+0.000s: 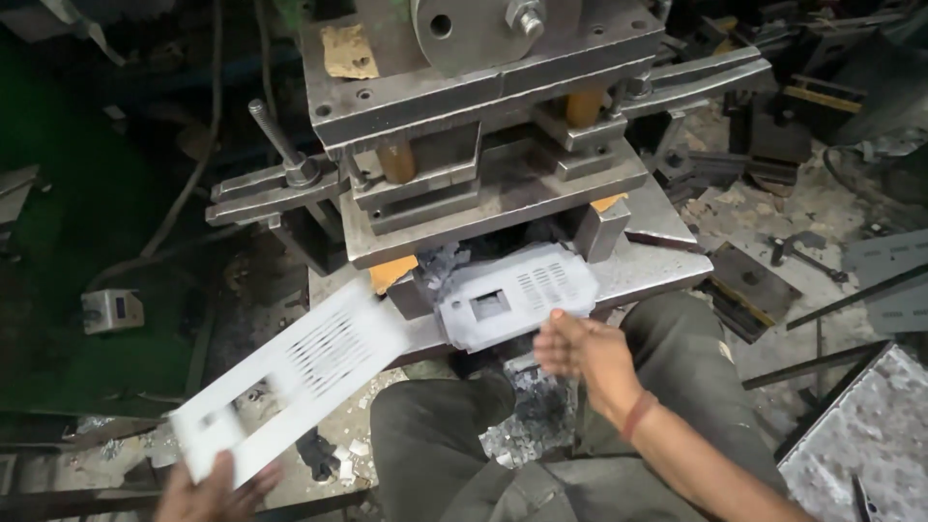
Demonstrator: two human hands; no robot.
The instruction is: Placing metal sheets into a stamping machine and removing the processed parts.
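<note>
Knees under the press, one sheet held out left, one at the die.

Nearest are the person's knees (503, 454) in dark trousers, tucked under the near edge of the press bed (657, 271), so both hands reach the die without leaning. The left hand (215, 491), low at the near left, grips the near end of a long white slotted sheet (290, 372), thumb on top; the sheet slants up toward the press, its far end close to the bed's edge, and looks blurred. The right hand (580, 350) is half open, fingers curled, just at the near edge of a smaller punched plate (512, 295) lying on the bed under the press block (483, 116); whether it touches is hard to tell. The forearm runs in from the near right, wrist bent inward. Metal scraps (527, 420) lie between the knees.
</note>
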